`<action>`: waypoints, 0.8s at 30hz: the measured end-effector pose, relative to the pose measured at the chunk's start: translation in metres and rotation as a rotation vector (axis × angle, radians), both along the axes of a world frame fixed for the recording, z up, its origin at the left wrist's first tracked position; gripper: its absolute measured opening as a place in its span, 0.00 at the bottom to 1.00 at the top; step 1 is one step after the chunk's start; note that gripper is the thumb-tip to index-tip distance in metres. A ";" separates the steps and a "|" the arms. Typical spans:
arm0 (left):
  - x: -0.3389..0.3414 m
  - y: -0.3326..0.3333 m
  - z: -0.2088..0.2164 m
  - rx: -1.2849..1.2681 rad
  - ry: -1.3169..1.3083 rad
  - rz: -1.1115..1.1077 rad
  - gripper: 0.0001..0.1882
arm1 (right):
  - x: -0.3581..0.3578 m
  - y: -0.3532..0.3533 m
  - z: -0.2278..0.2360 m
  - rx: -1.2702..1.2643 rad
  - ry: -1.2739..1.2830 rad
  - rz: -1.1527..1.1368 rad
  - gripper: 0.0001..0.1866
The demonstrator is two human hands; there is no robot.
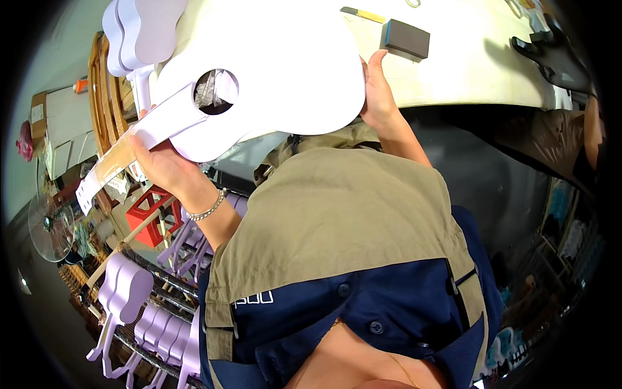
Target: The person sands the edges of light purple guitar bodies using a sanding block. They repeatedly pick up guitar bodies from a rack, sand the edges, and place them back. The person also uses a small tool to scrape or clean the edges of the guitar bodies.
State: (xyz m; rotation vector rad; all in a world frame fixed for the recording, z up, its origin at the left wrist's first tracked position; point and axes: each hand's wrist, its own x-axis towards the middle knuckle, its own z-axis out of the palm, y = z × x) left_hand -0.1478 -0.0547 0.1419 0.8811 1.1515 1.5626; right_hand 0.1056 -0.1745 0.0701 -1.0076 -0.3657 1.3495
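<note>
A pale lilac, almost white small guitar [291, 78] lies across both hands, its neck pointing down to the left and its round sound hole facing up. Brownish tape-like covering shows on the neck toward the headstock. My left hand [165, 165] is closed around the neck, thumb on top and most fingers hidden beneath. At the body's rounded right end, my right hand [379, 94] grips the edge, thumb up along the side and fingers out of sight behind it. Crumpled material shows through the sound hole.
A dark sanding block [407, 39] and a yellow-handled cutter [364, 13] lie on the pale table [466, 71]. A co-worker's black-gloved hand [557, 58] rests at far right. Lilac guitars [146, 32] stand upper left; more hang on a rack [162, 334] below, near a red crate [154, 217].
</note>
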 end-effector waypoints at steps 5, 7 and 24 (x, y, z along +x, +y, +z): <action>0.006 0.001 -0.012 -0.015 -0.059 0.132 0.30 | 0.005 0.005 -0.018 -0.054 -0.064 -0.016 0.46; -0.006 -0.001 -0.030 -0.061 -0.087 0.121 0.30 | 0.015 0.012 -0.042 -0.130 -0.219 0.008 0.45; -0.027 -0.051 -0.186 -0.362 -0.924 0.253 0.29 | 0.245 0.092 -0.127 -0.728 -1.912 -0.204 0.18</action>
